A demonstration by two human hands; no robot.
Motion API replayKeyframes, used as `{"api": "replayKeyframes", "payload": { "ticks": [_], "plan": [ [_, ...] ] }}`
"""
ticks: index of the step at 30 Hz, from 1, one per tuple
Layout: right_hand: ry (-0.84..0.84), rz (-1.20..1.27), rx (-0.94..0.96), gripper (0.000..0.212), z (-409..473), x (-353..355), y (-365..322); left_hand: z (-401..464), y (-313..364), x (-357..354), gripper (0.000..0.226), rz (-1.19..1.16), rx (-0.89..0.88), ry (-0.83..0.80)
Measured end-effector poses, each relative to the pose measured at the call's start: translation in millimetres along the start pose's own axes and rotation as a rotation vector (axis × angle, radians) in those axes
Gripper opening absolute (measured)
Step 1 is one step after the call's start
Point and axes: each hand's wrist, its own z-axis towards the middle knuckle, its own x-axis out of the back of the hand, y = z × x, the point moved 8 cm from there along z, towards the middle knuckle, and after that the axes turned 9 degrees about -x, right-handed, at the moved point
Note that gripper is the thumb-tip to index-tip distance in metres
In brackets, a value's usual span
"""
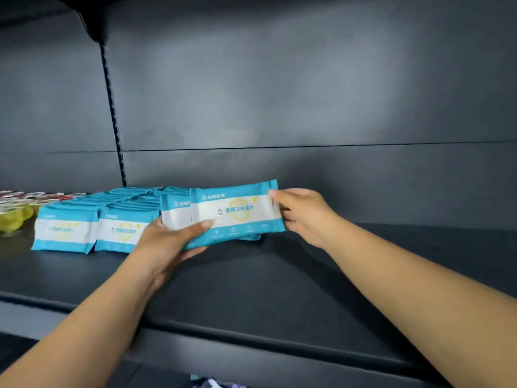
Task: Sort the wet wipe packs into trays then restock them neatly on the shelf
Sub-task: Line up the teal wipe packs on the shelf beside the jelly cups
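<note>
Blue and white wet wipe packs stand in rows on a dark shelf [363, 264]. Two rows [65, 229] [123, 228] stand upright at the left. I hold a bundle of packs [237, 212] upright just right of them, its bottom edge at the shelf board. My left hand [170, 239] grips the bundle's left end, thumb across the front. My right hand [305, 212] pinches its right end with thumb and fingers.
Yellow and red packaged goods [16, 214] lie at the far left of the shelf. A slotted upright [113, 113] runs up the back panel. The shelf's front lip [251, 337] crosses below my forearms. A bit of blue packaging [208, 383] shows at the bottom edge.
</note>
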Motion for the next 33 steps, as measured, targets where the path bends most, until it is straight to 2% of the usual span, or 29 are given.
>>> {"api": "replayKeyframes", "payload": {
  "ticks": [3,4,6,8,10,12,16,19,24,29,33],
  "plan": [
    [0.013,-0.169,-0.066,0.016,34,7,14,8,3,36,0.029,0.061,-0.113,0.215],
    [0.032,-0.344,-0.046,0.018,44,8,18,9,4,46,0.03,0.084,-0.151,0.268],
    [0.028,-0.847,0.07,0.023,61,4,21,10,4,61,0.027,0.108,-0.193,0.349],
    [-0.041,-1.159,0.142,0.034,72,-9,28,12,3,74,0.022,0.169,-0.225,0.423],
    [-0.108,-1.224,0.135,0.049,80,-18,38,13,7,80,0.026,0.291,-0.259,0.462],
    [-0.13,-1.273,0.146,0.053,85,-28,45,9,13,79,0.031,0.351,-0.306,0.481],
    [-0.111,-1.452,0.263,0.028,89,-44,41,5,21,79,0.026,0.402,-0.359,0.488],
    [-0.01,-1.451,0.276,0.033,94,-44,27,3,25,87,0.035,0.463,-0.357,0.501],
    [0.133,-1.01,0.097,0.013,119,-22,7,-7,28,98,0.041,0.602,-0.344,0.472],
    [0.178,-0.776,-0.029,0.015,133,-18,-4,1,11,112,0.032,0.52,-0.247,0.465],
    [0.291,-0.7,-0.026,0.019,146,-10,-2,5,2,119,0.034,0.421,-0.21,0.473]
  ]
}}
